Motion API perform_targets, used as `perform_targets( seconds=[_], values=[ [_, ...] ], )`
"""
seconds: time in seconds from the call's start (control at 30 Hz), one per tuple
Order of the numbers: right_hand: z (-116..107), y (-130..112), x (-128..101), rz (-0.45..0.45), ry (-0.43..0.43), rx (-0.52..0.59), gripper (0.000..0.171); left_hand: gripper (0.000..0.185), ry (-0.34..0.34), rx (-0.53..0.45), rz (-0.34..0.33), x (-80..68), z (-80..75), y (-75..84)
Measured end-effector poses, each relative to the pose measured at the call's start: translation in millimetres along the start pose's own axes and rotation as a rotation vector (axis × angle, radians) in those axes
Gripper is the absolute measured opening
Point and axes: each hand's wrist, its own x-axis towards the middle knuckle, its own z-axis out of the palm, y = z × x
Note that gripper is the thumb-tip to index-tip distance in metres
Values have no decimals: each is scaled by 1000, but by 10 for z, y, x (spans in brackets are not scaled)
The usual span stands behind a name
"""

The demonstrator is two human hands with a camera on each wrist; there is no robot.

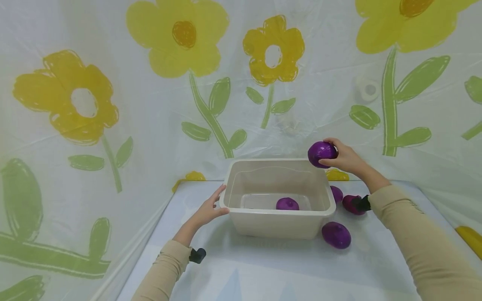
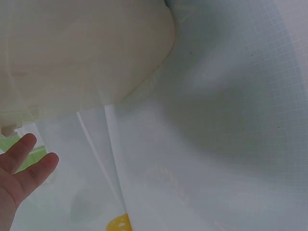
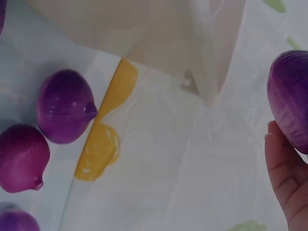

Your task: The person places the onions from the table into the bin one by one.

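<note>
Right hand [image 1: 348, 159] grips purple onion [image 1: 321, 154] above tub [image 1: 278, 221].

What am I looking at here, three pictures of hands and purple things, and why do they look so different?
No machine here: a person wears three cameras. The wide picture comes from the head, looking down at both arms. The other two come from the wrists, so they show close, tilted views.

On the table stands a beige plastic tub with one red onion inside. The left hand rests on the tub's left rim, fingers fairly straight; its wrist camera shows mostly the tub's wall and fingertips. The right hand holds another red onion above the tub's far right corner, its grip curled round it. Three more onions lie on the table to the tub's right, two of them partly hidden. The flowered sheet is just a backdrop.
</note>
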Motion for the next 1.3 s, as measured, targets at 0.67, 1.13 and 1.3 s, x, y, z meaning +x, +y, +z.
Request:
perform_targets(
  seconds=[0.67, 1.13, 1.3],
  values=[
    [424, -301, 198, -142, -130, -63, 73, 94, 47, -7, -2, 68, 67, -218],
    [407, -353, 167, -149, -164, -30, 73, 94, 44, -7, 10, 61, 83, -210],
    [311, -346, 96, -149, -148, -39, 74, 93, 38, 1, -3, 62, 85, -206]
  ],
)
